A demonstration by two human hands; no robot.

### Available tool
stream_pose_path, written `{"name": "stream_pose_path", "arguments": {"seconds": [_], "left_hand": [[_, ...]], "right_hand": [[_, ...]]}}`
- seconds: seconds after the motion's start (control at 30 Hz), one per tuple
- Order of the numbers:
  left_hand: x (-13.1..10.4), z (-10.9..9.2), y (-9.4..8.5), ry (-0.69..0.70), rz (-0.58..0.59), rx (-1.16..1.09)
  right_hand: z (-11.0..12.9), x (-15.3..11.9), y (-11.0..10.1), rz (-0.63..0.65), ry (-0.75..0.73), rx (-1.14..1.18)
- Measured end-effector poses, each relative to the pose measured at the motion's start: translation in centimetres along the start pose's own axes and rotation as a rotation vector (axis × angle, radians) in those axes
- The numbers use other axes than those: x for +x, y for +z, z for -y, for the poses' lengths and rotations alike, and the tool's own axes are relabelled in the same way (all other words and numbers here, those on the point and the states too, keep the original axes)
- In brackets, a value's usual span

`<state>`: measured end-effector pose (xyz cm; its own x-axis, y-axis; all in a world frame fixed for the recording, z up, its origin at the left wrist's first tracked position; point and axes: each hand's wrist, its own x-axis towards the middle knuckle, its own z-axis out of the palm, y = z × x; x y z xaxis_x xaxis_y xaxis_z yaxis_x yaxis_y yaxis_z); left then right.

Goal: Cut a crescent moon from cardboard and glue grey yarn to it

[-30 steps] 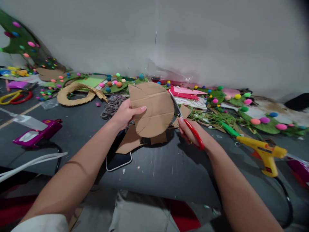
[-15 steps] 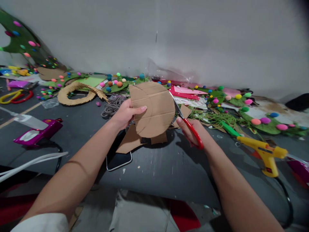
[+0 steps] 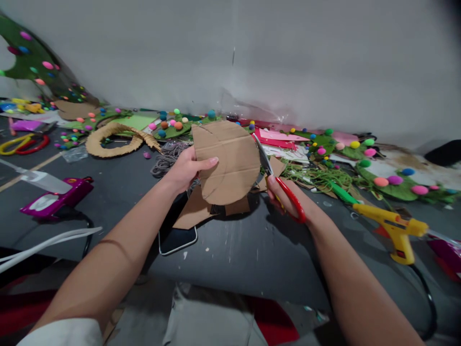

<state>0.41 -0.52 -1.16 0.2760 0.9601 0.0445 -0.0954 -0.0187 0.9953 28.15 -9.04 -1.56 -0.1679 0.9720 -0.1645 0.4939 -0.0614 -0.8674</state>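
Note:
My left hand point(image 3: 189, 168) grips a rounded piece of brown cardboard point(image 3: 230, 163) by its left edge, thumb on the face toward me. The piece is curved on the right, with a straight left side and a faint curved line on it. In my right hand point(image 3: 283, 192) are scissors point(image 3: 293, 202) with red and yellow handles. Their blades lie along the right edge of the cardboard; whether they bite into it I cannot tell. Under the held piece lie cardboard scraps point(image 3: 194, 209), a phone point(image 3: 178, 241) and a bundle of grey cord point(image 3: 169, 158).
To the left are a purple glue gun point(image 3: 57, 198), a cardboard ring point(image 3: 115, 139) and another pair of scissors point(image 3: 25, 144). A yellow glue gun point(image 3: 394, 226) lies right, with its cable. Green leaves with pompoms point(image 3: 399, 187) and red paper point(image 3: 275, 139) line the wall.
The scissors have shifted slightly right and their yellow handle now shows apart from the red one. The cardboard has moved very slightly left in my left hand.

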Motion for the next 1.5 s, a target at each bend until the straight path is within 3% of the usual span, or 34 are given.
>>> {"name": "stream_pose_path", "arguments": {"seconds": [0.37,0.57,0.83,1.03,1.23,1.5], "left_hand": [[-0.2,0.1,0.1,0.004,0.061,-0.002],[-0.1,0.2,-0.1,0.012,0.065,-0.013],[0.0,0.0,-0.6,0.024,0.049,-0.009],[0.0,-0.2,-0.6,-0.005,0.035,-0.020],[0.2,0.1,-0.7,0.007,0.040,-0.013],[0.2,0.3,-0.8,0.032,0.066,-0.002]], "right_hand": [[-0.2,0.1,0.0,-0.023,0.024,-0.154],[0.0,0.1,0.4,-0.092,0.049,-0.169],[-0.3,0.3,0.7,-0.236,-0.059,-0.254],[-0.8,0.5,0.3,-0.194,-0.031,-0.238],[-0.9,0.3,0.0,-0.028,-0.114,-0.162],[-0.3,0.1,0.2,-0.051,-0.051,-0.211]]}}
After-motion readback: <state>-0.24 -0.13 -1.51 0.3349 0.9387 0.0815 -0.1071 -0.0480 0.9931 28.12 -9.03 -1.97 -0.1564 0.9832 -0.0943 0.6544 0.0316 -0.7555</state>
